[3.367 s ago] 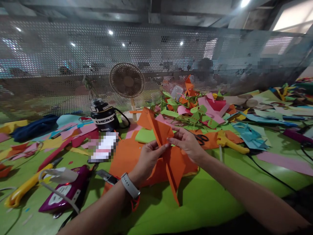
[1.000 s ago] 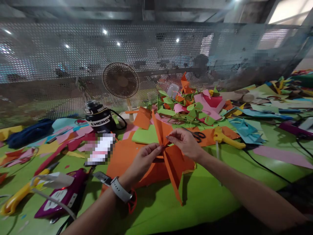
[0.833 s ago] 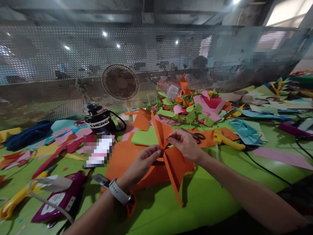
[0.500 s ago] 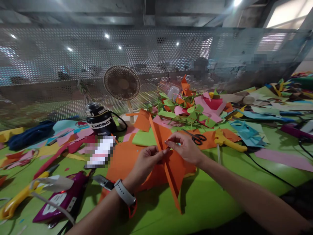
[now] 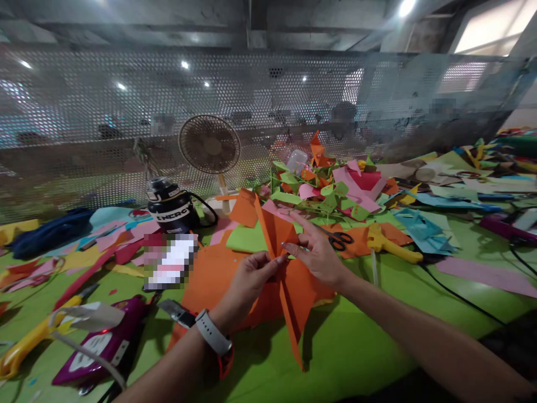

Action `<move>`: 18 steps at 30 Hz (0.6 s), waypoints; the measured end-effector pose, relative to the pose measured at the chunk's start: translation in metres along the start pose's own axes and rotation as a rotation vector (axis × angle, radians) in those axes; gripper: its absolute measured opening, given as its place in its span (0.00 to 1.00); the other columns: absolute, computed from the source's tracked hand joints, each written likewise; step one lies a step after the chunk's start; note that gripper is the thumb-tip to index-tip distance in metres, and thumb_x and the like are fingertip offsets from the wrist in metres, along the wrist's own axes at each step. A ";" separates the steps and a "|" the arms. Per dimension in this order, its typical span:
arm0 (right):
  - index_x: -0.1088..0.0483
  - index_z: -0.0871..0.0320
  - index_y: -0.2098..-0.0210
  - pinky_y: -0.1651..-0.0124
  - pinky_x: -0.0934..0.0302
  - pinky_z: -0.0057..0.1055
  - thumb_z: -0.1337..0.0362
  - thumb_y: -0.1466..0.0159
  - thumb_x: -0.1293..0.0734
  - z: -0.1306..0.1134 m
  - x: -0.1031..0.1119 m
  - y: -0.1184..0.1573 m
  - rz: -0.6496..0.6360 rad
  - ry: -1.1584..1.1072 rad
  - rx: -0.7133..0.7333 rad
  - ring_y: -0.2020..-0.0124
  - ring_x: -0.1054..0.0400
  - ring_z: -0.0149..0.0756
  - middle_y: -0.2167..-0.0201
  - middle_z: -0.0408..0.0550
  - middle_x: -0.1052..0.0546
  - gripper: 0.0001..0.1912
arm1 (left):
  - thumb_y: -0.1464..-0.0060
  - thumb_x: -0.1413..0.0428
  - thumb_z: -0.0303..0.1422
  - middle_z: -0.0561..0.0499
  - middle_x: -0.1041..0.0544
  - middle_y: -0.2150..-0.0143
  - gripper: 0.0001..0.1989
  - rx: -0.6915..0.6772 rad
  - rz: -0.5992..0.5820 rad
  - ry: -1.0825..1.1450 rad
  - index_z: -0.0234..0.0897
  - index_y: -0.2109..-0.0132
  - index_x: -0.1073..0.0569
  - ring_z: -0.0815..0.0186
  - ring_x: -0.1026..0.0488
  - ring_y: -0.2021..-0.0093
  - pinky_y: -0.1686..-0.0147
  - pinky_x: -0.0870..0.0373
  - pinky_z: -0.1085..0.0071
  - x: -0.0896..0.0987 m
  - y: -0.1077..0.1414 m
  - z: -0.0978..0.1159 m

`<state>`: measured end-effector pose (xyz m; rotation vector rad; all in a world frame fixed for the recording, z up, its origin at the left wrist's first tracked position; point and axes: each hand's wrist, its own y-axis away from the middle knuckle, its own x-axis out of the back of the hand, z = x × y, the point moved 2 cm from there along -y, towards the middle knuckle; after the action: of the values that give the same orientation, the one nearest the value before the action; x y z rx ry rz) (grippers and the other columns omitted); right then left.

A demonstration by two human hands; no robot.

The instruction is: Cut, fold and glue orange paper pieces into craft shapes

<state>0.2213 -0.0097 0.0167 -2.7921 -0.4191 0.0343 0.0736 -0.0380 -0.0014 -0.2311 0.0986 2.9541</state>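
Observation:
An orange folded-paper shape (image 5: 295,322) with long pointed arms stands over the table in front of me. My left hand (image 5: 254,280) pinches it near its centre between thumb and fingertips. Just to the right, my right hand (image 5: 316,254) has its index finger stretched up and its fingers apart. Its thumb tip is close to the paper's centre; I cannot tell whether it touches. Beneath lies a large orange paper sheet (image 5: 205,285). Black-handled scissors (image 5: 340,240) rest behind my right hand, next to a yellow glue gun (image 5: 394,246). Near my left wrist lies a utility knife (image 5: 178,312).
To the left are a phone (image 5: 174,263), a purple pouch-like device (image 5: 103,344) and another yellow glue gun (image 5: 29,341). A black bottle (image 5: 172,207) and a small fan (image 5: 210,144) stand behind. Coloured paper pieces (image 5: 331,190) heap up before a perforated metal screen (image 5: 260,95).
My right hand's pinch has loosened, and its index finger has lifted away from the paper's centre. The lower tip of the orange shape has shifted slightly left. My left hand keeps its pinch.

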 end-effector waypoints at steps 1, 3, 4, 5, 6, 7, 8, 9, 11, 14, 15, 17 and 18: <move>0.47 0.55 0.35 0.64 0.37 0.31 0.61 0.43 0.30 0.001 0.000 0.000 0.000 -0.039 -0.024 0.72 0.33 0.31 0.75 0.38 0.28 0.39 | 0.61 0.33 0.47 0.53 0.27 0.78 0.19 0.000 -0.005 0.000 0.34 0.76 0.24 0.72 0.34 0.76 0.72 0.36 0.75 0.000 0.000 0.000; 0.48 0.55 0.35 0.64 0.36 0.30 0.61 0.44 0.29 0.004 -0.001 -0.001 0.003 -0.114 -0.076 0.72 0.33 0.31 0.76 0.37 0.28 0.41 | 0.61 0.33 0.46 0.53 0.27 0.78 0.19 0.003 -0.004 0.002 0.34 0.76 0.24 0.72 0.35 0.77 0.73 0.37 0.75 0.000 -0.001 -0.001; 0.47 0.55 0.35 0.64 0.36 0.30 0.61 0.44 0.29 0.005 -0.001 -0.002 0.009 -0.141 -0.104 0.72 0.32 0.31 0.76 0.37 0.27 0.41 | 0.62 0.32 0.46 0.53 0.28 0.78 0.19 0.004 0.001 0.002 0.34 0.76 0.25 0.72 0.35 0.77 0.74 0.38 0.75 0.001 -0.001 -0.001; 0.46 0.55 0.36 0.64 0.36 0.29 0.62 0.45 0.28 0.006 -0.001 -0.002 0.016 -0.162 -0.134 0.72 0.31 0.31 0.76 0.37 0.27 0.40 | 0.62 0.32 0.46 0.54 0.28 0.79 0.19 0.004 0.010 0.001 0.33 0.77 0.25 0.73 0.36 0.78 0.74 0.39 0.76 0.001 -0.001 -0.001; 0.44 0.54 0.37 0.64 0.36 0.29 0.62 0.46 0.28 0.006 -0.001 -0.002 0.020 -0.179 -0.165 0.72 0.31 0.31 0.76 0.37 0.27 0.39 | 0.62 0.32 0.46 0.54 0.29 0.79 0.19 0.006 0.019 0.001 0.33 0.77 0.25 0.73 0.37 0.78 0.75 0.40 0.76 0.001 -0.001 -0.001; 0.43 0.55 0.38 0.64 0.36 0.30 0.62 0.46 0.28 0.006 -0.001 -0.002 0.021 -0.193 -0.193 0.72 0.31 0.31 0.76 0.37 0.26 0.38 | 0.62 0.32 0.46 0.54 0.29 0.79 0.19 0.007 0.028 0.001 0.33 0.77 0.25 0.73 0.38 0.78 0.75 0.41 0.76 0.002 -0.001 -0.001; 0.41 0.55 0.39 0.64 0.35 0.30 0.62 0.47 0.27 0.006 -0.001 -0.002 0.020 -0.206 -0.218 0.73 0.31 0.31 0.76 0.37 0.26 0.38 | 0.62 0.32 0.46 0.54 0.29 0.80 0.19 0.010 0.034 0.002 0.33 0.77 0.25 0.74 0.38 0.78 0.76 0.41 0.76 0.002 -0.001 -0.001; 0.40 0.55 0.40 0.64 0.35 0.30 0.63 0.47 0.27 0.005 -0.001 -0.002 0.021 -0.218 -0.237 0.73 0.31 0.31 0.77 0.37 0.26 0.37 | 0.62 0.32 0.46 0.54 0.30 0.80 0.19 0.013 0.039 0.004 0.33 0.78 0.25 0.74 0.39 0.78 0.76 0.42 0.76 0.002 -0.001 0.000; 0.40 0.54 0.40 0.65 0.35 0.30 0.62 0.48 0.26 0.005 -0.001 -0.002 0.028 -0.235 -0.262 0.74 0.31 0.31 0.77 0.37 0.25 0.37 | 0.63 0.32 0.45 0.54 0.30 0.80 0.19 0.013 0.044 0.013 0.33 0.78 0.25 0.74 0.39 0.78 0.76 0.42 0.76 0.001 -0.001 0.000; 0.39 0.53 0.40 0.66 0.36 0.30 0.61 0.48 0.26 0.005 -0.001 -0.001 0.034 -0.240 -0.270 0.74 0.31 0.32 0.77 0.37 0.25 0.38 | 0.64 0.31 0.45 0.55 0.30 0.81 0.19 0.016 0.053 0.039 0.33 0.78 0.25 0.74 0.40 0.79 0.77 0.43 0.76 0.001 -0.001 0.000; 0.38 0.53 0.40 0.65 0.36 0.30 0.60 0.48 0.26 0.005 -0.002 -0.001 0.029 -0.243 -0.267 0.74 0.30 0.32 0.77 0.37 0.25 0.37 | 0.65 0.31 0.45 0.55 0.30 0.81 0.19 0.020 0.060 0.049 0.33 0.77 0.24 0.74 0.40 0.79 0.77 0.43 0.76 0.002 -0.001 0.000; 0.36 0.53 0.42 0.64 0.36 0.30 0.59 0.48 0.26 0.005 -0.003 -0.001 0.010 -0.259 -0.260 0.72 0.30 0.32 0.75 0.39 0.23 0.35 | 0.66 0.31 0.45 0.54 0.28 0.80 0.19 0.033 0.071 0.064 0.33 0.77 0.24 0.74 0.38 0.79 0.77 0.43 0.76 0.003 -0.002 -0.002; 0.35 0.54 0.44 0.63 0.36 0.30 0.58 0.48 0.26 0.006 -0.003 -0.001 -0.003 -0.270 -0.257 0.71 0.29 0.33 0.74 0.40 0.23 0.33 | 0.66 0.31 0.45 0.54 0.28 0.80 0.19 0.038 0.072 0.070 0.33 0.76 0.24 0.74 0.38 0.79 0.76 0.43 0.76 0.004 -0.002 -0.003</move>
<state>0.2173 -0.0080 0.0114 -3.0504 -0.5252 0.3870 0.0709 -0.0355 -0.0049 -0.3332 0.1752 3.0130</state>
